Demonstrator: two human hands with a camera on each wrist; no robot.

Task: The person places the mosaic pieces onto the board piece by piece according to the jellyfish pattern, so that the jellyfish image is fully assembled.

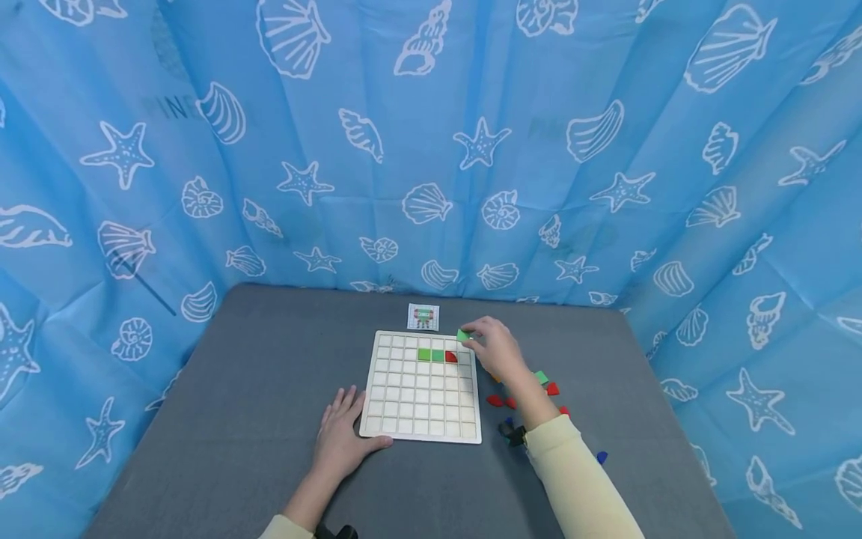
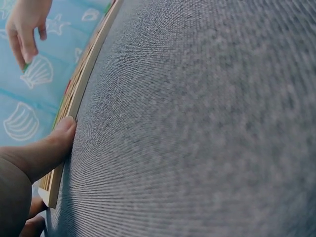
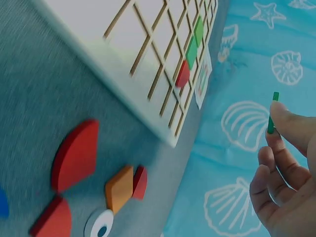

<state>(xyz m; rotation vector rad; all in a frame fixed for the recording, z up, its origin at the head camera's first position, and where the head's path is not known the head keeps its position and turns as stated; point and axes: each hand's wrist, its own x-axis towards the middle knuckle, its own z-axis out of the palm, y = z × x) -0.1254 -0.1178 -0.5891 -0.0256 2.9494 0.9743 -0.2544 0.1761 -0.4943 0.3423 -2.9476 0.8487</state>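
Observation:
A small green square tile (image 1: 462,335) is pinched between the thumb and fingertips of my right hand (image 1: 497,348), above the far right corner of a white gridded board (image 1: 420,393). In the right wrist view this tile (image 3: 273,113) appears edge-on. Set in one row near the board's far side are a light green tile (image 1: 424,354), a green tile (image 1: 438,355) and a red rounded piece (image 1: 451,357). My left hand (image 1: 340,442) lies at the near left corner, its thumb (image 2: 61,136) touching the board's edge and its fingers extended along the left side.
Behind the board lies a small picture card (image 1: 423,317). Loose pieces are scattered right of the board, partly hidden under the right forearm: red rounded ones (image 3: 76,155), an orange one (image 3: 119,190), a white eye-like disc (image 3: 98,224), a blue one (image 1: 602,457). A blue curtain (image 1: 431,150) surrounds the grey table.

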